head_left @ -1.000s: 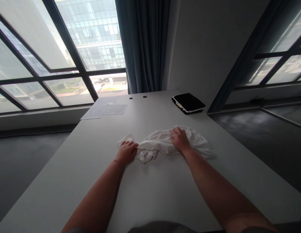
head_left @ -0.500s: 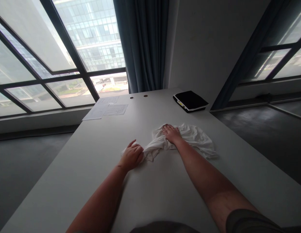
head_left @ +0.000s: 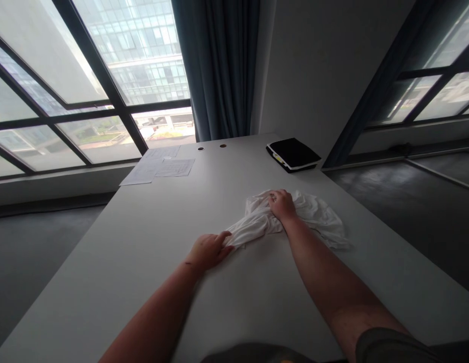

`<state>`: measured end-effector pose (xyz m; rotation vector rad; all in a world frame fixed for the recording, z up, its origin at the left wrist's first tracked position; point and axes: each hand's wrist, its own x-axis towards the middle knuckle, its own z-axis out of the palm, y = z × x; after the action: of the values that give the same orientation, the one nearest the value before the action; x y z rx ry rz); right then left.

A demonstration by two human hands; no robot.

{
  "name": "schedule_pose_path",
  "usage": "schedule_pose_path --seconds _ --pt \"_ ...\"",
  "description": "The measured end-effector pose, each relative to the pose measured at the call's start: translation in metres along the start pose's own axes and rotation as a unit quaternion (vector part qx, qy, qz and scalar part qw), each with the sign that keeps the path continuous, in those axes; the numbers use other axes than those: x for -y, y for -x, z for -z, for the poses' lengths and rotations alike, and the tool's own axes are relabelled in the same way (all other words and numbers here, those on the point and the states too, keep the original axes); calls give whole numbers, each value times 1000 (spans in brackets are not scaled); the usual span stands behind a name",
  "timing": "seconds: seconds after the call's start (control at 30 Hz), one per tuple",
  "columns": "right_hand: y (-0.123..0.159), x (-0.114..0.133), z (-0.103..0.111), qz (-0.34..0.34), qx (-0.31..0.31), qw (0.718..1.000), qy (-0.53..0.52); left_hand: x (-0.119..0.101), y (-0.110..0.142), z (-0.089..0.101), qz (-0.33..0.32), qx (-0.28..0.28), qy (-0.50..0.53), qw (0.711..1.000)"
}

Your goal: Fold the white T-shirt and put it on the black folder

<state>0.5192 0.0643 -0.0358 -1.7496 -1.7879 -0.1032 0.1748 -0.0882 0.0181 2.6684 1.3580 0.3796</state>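
A crumpled white cloth (head_left: pixel 312 217) lies in the middle of the white table, narrowing to a twisted end on its left. My right hand (head_left: pixel 282 205) presses down on top of the bunched fabric, its fingers curled into it. My left hand (head_left: pixel 208 250) is at the cloth's narrow end, with its fingers over the tip and apparently pinching it. The part of the cloth under each hand is hidden.
Loose sheets of paper (head_left: pixel 159 169) lie at the far left of the white table (head_left: pixel 143 227). A black case with a white edge (head_left: pixel 293 154) sits at the far right. Two small round holes (head_left: pixel 212 146) mark the far end. The table's side edges drop to a grey floor.
The cloth has been pulled into a narrower twisted shape toward my left hand. Both hands have moved farther along the table, and my right hand has shifted onto the cloth's upper part.
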Motion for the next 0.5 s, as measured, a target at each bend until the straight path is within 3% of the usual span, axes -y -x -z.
schedule_pose_path --seconds 0.1,0.2,0.3,0.4,0.5 --pt "2 18 5 96 -28 994 -41 4 -2 -2 -33 -61 17 997" --pt "6 32 1 147 78 985 -36 9 -3 -9 -79 -92 17 992" --pt "11 36 -7 129 191 973 -4 12 -3 -18 -71 -69 7 995" --pt "11 35 -11 83 221 972 16 11 -4 -22 -57 -29 12 998" --pt "7 36 -12 33 234 971 40 8 -5 -19 -68 -34 3 997"
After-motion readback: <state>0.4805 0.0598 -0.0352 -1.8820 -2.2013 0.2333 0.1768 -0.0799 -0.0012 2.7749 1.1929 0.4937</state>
